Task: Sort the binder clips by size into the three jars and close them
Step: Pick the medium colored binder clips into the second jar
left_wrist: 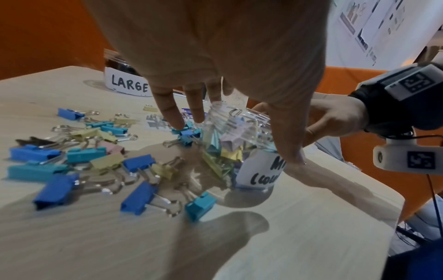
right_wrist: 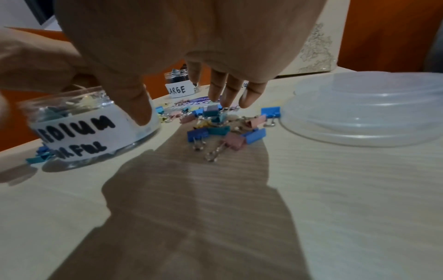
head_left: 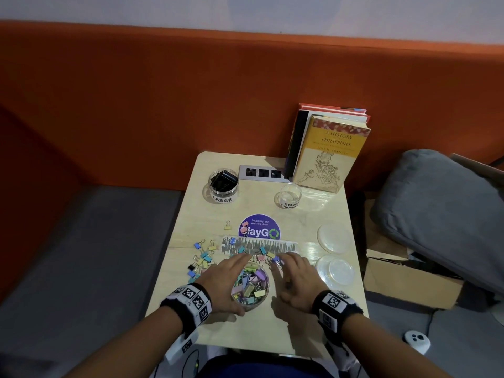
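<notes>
The MEDIUM jar [head_left: 249, 286] [left_wrist: 239, 136] [right_wrist: 79, 121], open and full of coloured binder clips, stands between my hands near the front edge. My left hand [head_left: 221, 279] [left_wrist: 215, 47] curves round its left side: the thumb lies against the label, and the straight fingers reach past it onto blue clips. My right hand [head_left: 293, 274] [right_wrist: 179, 37] hovers to the right, fingers pointing down onto a small heap of clips [head_left: 266, 253] [right_wrist: 223, 130]. More loose clips [head_left: 200, 257] [left_wrist: 84, 151] lie to the left. Farther back stand the LARGE jar [head_left: 223, 184] with black clips and the small jar [head_left: 290, 195].
Clear lids [head_left: 334, 238] [head_left: 335, 271] [right_wrist: 364, 113] lie at the table's right edge. Books [head_left: 327, 151] lean at the back right behind a socket strip [head_left: 261, 173]. A purple sticker [head_left: 259, 227] and a lone yellow clip [head_left: 228, 225] mark mid-table. An orange sofa back surrounds the table.
</notes>
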`<state>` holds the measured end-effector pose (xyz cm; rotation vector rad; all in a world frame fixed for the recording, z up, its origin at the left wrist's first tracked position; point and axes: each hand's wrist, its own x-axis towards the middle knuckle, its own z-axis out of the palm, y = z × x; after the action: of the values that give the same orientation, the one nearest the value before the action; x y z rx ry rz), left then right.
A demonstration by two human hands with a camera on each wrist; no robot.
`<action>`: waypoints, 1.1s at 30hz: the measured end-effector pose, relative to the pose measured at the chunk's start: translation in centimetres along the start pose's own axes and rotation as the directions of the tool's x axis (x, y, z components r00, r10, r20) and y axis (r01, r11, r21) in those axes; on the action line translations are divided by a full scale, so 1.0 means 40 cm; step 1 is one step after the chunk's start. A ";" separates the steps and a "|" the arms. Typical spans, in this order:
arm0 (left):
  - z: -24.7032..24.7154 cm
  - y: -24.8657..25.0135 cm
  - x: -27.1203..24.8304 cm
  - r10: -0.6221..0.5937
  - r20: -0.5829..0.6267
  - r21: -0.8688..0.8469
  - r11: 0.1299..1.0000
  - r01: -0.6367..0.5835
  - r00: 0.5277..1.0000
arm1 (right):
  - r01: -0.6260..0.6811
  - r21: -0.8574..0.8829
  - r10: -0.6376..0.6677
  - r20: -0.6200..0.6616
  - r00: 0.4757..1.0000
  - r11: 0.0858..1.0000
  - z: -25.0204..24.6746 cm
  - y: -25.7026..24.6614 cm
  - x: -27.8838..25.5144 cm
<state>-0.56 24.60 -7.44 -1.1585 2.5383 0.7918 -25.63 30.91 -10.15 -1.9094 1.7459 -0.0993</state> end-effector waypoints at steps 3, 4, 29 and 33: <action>0.001 0.025 0.015 0.004 -0.001 0.001 1.000 -0.004 1.000 | 0.003 0.061 -0.002 -0.021 1.000 0.998 -0.009 0.013 -0.006; -0.003 0.033 0.019 0.005 -0.009 -0.020 1.000 -0.006 1.000 | 0.015 0.093 -0.014 -0.011 1.000 0.996 -0.016 0.008 -0.006; -0.321 -0.011 0.186 -0.064 -0.264 -0.470 0.880 -0.070 0.962 | -0.038 0.511 0.113 -0.116 0.987 0.858 -0.309 -0.022 0.195; -0.252 0.011 0.172 -0.072 -0.191 -0.459 0.888 -0.025 0.979 | -0.091 0.481 0.124 -0.037 0.992 0.872 -0.268 -0.005 0.139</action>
<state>-5.35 14.82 -1.90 -1.4723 2.5630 1.3920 -28.96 22.06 -2.64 -1.4579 1.6715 -0.5123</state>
